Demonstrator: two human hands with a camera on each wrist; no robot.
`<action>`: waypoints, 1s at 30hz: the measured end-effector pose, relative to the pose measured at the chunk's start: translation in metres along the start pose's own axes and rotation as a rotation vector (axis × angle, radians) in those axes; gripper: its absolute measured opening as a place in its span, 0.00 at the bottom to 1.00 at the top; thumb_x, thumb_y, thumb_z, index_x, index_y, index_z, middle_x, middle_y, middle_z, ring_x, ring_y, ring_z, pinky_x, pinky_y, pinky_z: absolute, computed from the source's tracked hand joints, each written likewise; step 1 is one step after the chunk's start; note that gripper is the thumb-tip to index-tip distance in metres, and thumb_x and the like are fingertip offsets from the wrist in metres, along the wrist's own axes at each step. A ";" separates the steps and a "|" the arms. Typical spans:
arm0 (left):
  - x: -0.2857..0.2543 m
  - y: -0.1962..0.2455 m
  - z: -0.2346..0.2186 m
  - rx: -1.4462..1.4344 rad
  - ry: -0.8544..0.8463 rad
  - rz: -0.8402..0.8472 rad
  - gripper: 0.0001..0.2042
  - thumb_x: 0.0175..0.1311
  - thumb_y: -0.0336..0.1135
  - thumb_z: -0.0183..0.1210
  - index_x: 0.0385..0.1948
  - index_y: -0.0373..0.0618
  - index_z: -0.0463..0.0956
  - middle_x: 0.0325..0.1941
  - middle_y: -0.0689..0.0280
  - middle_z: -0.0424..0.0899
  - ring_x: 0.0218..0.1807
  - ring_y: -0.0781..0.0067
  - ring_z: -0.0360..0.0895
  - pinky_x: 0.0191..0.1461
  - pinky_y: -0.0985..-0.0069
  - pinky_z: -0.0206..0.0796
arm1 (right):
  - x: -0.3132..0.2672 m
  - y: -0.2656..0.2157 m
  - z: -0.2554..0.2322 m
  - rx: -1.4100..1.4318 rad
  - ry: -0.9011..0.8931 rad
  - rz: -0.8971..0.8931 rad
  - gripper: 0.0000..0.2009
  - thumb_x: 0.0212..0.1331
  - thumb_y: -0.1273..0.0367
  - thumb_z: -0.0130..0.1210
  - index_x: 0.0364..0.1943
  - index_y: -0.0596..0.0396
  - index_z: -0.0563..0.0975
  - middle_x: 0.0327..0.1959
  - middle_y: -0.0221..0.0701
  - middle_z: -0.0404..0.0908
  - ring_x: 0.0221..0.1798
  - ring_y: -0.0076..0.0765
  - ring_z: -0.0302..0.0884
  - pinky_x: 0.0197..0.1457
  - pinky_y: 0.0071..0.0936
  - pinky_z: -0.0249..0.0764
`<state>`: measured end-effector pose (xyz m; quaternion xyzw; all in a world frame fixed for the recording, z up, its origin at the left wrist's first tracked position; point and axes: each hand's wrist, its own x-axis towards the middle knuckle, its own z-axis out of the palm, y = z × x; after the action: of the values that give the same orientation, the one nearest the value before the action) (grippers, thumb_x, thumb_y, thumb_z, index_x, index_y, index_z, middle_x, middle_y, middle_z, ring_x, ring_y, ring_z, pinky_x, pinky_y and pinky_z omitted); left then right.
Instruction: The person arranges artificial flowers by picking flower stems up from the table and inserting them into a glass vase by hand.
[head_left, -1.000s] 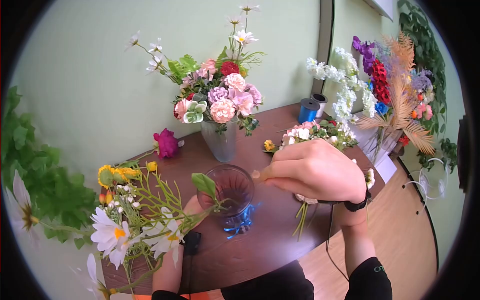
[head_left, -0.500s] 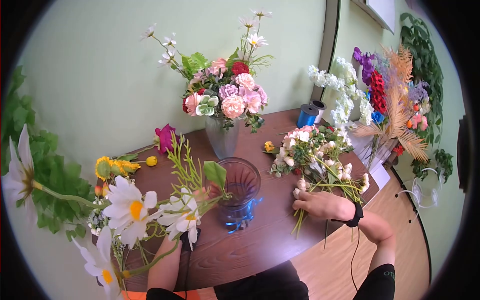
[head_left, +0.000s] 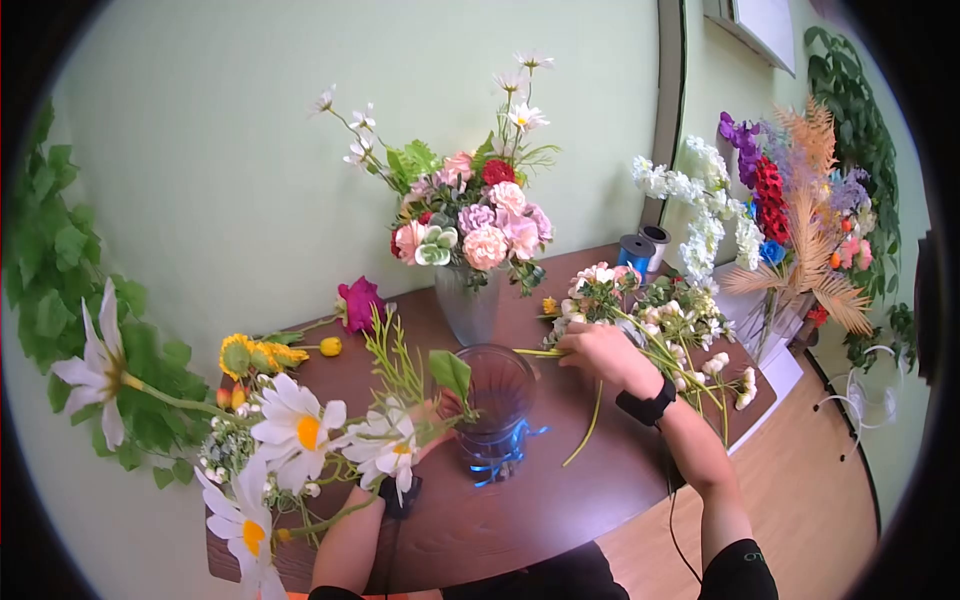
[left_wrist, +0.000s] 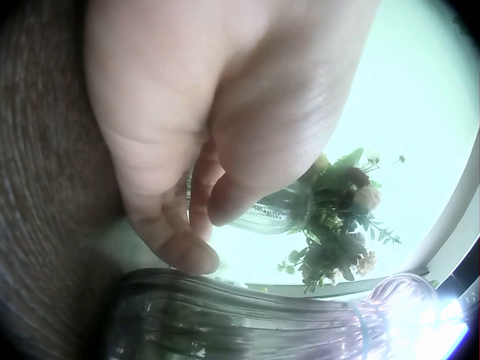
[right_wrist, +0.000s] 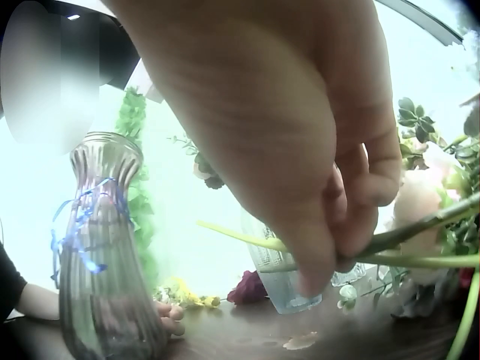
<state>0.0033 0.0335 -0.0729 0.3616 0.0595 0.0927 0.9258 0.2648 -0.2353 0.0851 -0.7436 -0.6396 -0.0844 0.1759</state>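
A ribbed clear glass vase (head_left: 505,400) with a blue ribbon (head_left: 497,462) tied round it stands near the middle of the table. My left hand (left_wrist: 225,112) rests on the table beside it, fingers loosely curled and fingertips right at the glass, holding nothing. In the head view, large white daisies (head_left: 300,430) and a green leaf (head_left: 450,373) partly hide this hand. To the right of the vase, my right hand (head_left: 605,357) pinches green flower stems (right_wrist: 401,238) between thumb and fingers. Their cut ends point left toward the vase, beside a bunch of white and pink flowers (head_left: 655,310).
Behind stands a grey vase (head_left: 468,308) with a mixed bouquet (head_left: 480,225). A magenta flower (head_left: 360,305) and yellow flowers (head_left: 258,355) lie at the left. Ribbon spools (head_left: 634,256) stand at the back right. A loose stem (head_left: 585,430) lies right of the glass vase.
My right hand has gone from beside the glass vase to the flower bunch, then back up and left with stems pinched in it. My left hand stays by the vase.
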 end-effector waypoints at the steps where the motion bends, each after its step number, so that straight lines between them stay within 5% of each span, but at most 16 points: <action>1: -0.005 0.005 0.020 -0.048 -0.032 -0.021 0.17 0.75 0.37 0.48 0.61 0.43 0.68 0.60 0.57 0.76 0.61 0.58 0.74 0.71 0.56 0.63 | 0.001 0.002 0.010 -0.010 0.021 0.018 0.11 0.56 0.65 0.63 0.41 0.52 0.83 0.38 0.36 0.80 0.41 0.49 0.81 0.44 0.43 0.77; 4: -0.012 0.017 0.055 -0.020 -0.145 -0.013 0.16 0.77 0.38 0.46 0.60 0.44 0.69 0.55 0.60 0.79 0.58 0.64 0.77 0.64 0.66 0.71 | -0.002 -0.006 0.027 -0.005 0.100 0.025 0.06 0.55 0.69 0.61 0.35 0.53 0.83 0.33 0.37 0.78 0.39 0.48 0.81 0.41 0.43 0.77; 6: -0.017 0.016 0.056 0.273 -0.086 0.032 0.14 0.77 0.36 0.48 0.58 0.41 0.70 0.52 0.63 0.79 0.53 0.71 0.79 0.56 0.73 0.74 | -0.007 -0.001 0.036 -0.039 0.029 0.069 0.09 0.58 0.65 0.62 0.38 0.53 0.83 0.37 0.33 0.80 0.40 0.47 0.81 0.42 0.41 0.78; 8: -0.008 0.012 0.034 0.242 -0.111 0.028 0.13 0.75 0.35 0.50 0.55 0.40 0.72 0.48 0.66 0.80 0.48 0.78 0.79 0.51 0.77 0.74 | -0.009 -0.003 0.031 -0.026 0.050 0.073 0.08 0.59 0.66 0.62 0.37 0.53 0.84 0.37 0.33 0.80 0.39 0.47 0.81 0.43 0.40 0.78; 10: 0.002 0.013 0.023 -0.422 -0.335 -0.204 0.13 0.71 0.30 0.53 0.56 0.42 0.70 0.55 0.71 0.77 0.57 0.78 0.75 0.71 0.68 0.62 | -0.009 -0.003 0.026 0.026 0.143 0.096 0.08 0.60 0.66 0.61 0.38 0.54 0.84 0.37 0.33 0.80 0.39 0.46 0.80 0.42 0.39 0.78; 11: 0.000 0.013 0.026 -0.422 -0.331 -0.205 0.13 0.71 0.30 0.53 0.56 0.42 0.70 0.55 0.71 0.77 0.57 0.78 0.75 0.71 0.68 0.62 | -0.008 -0.006 0.023 0.064 0.182 0.118 0.08 0.60 0.67 0.62 0.39 0.55 0.83 0.36 0.34 0.79 0.38 0.47 0.80 0.41 0.39 0.77; 13: -0.006 0.015 0.039 -0.334 -0.147 -0.132 0.11 0.72 0.30 0.53 0.51 0.38 0.74 0.45 0.65 0.81 0.45 0.77 0.80 0.45 0.80 0.73 | -0.010 -0.003 0.024 0.113 0.238 0.110 0.08 0.60 0.68 0.62 0.40 0.55 0.83 0.36 0.35 0.79 0.38 0.47 0.80 0.41 0.39 0.76; 14: -0.008 0.017 0.042 -0.332 -0.143 -0.133 0.11 0.72 0.30 0.53 0.51 0.38 0.74 0.45 0.65 0.81 0.45 0.77 0.80 0.45 0.80 0.73 | -0.010 -0.003 0.023 0.158 0.296 0.103 0.08 0.60 0.68 0.62 0.40 0.55 0.83 0.36 0.35 0.78 0.37 0.47 0.80 0.40 0.39 0.75; 16: -0.010 0.020 0.045 -0.965 -0.151 -0.385 0.12 0.70 0.28 0.53 0.52 0.36 0.73 0.45 0.63 0.82 0.44 0.75 0.81 0.45 0.79 0.74 | -0.010 -0.005 0.020 0.174 0.314 0.125 0.08 0.59 0.70 0.63 0.40 0.56 0.83 0.35 0.35 0.78 0.36 0.46 0.79 0.40 0.38 0.75; 17: -0.010 0.019 0.040 -0.963 -0.145 -0.388 0.12 0.70 0.28 0.53 0.52 0.36 0.73 0.45 0.63 0.82 0.44 0.75 0.81 0.45 0.79 0.74 | -0.009 -0.006 0.018 0.176 0.355 0.130 0.08 0.59 0.70 0.63 0.40 0.56 0.83 0.35 0.35 0.78 0.36 0.46 0.79 0.39 0.38 0.75; 19: -0.009 0.015 0.024 0.092 -0.113 -0.042 0.13 0.69 0.26 0.53 0.53 0.34 0.73 0.46 0.62 0.83 0.44 0.74 0.81 0.46 0.79 0.75 | -0.010 -0.006 0.017 0.186 0.420 0.126 0.09 0.59 0.72 0.63 0.43 0.55 0.83 0.34 0.35 0.77 0.35 0.45 0.78 0.39 0.37 0.74; 23: -0.015 0.018 0.056 -0.134 -0.137 -0.092 0.15 0.67 0.24 0.53 0.55 0.34 0.72 0.46 0.61 0.83 0.45 0.73 0.82 0.46 0.79 0.75 | -0.010 -0.005 0.019 0.148 0.461 0.096 0.10 0.59 0.72 0.63 0.45 0.55 0.83 0.34 0.36 0.77 0.34 0.45 0.78 0.38 0.37 0.73; 25: -0.019 0.019 0.078 0.390 0.273 -0.046 0.16 0.66 0.23 0.53 0.56 0.34 0.72 0.46 0.59 0.83 0.46 0.72 0.82 0.46 0.78 0.75 | -0.009 -0.007 0.017 0.163 0.476 0.083 0.11 0.60 0.72 0.63 0.47 0.53 0.83 0.34 0.35 0.76 0.32 0.43 0.77 0.36 0.36 0.73; 26: -0.018 0.019 0.069 0.391 0.274 -0.047 0.16 0.66 0.23 0.53 0.56 0.34 0.72 0.46 0.59 0.83 0.46 0.72 0.82 0.46 0.78 0.75 | -0.009 -0.009 0.018 0.165 0.476 0.084 0.11 0.60 0.72 0.63 0.47 0.53 0.83 0.34 0.35 0.76 0.32 0.43 0.77 0.36 0.36 0.73; 28: -0.016 0.024 0.057 0.125 -0.054 -0.043 0.16 0.67 0.24 0.53 0.56 0.34 0.72 0.48 0.58 0.83 0.47 0.70 0.82 0.48 0.77 0.75 | -0.009 -0.011 0.019 0.206 0.508 0.088 0.11 0.60 0.72 0.63 0.47 0.53 0.83 0.35 0.34 0.76 0.30 0.39 0.76 0.34 0.36 0.72; 30: -0.021 0.022 0.070 0.212 0.054 -0.030 0.15 0.69 0.25 0.53 0.56 0.35 0.72 0.49 0.58 0.83 0.48 0.70 0.82 0.49 0.76 0.75 | -0.009 -0.013 0.019 0.200 0.502 0.091 0.11 0.60 0.72 0.63 0.47 0.52 0.83 0.35 0.33 0.75 0.30 0.37 0.76 0.33 0.35 0.72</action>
<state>-0.0078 -0.0014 -0.0058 0.4539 0.0992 0.0817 0.8817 0.2490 -0.2352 0.0667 -0.7063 -0.5471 -0.1944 0.4051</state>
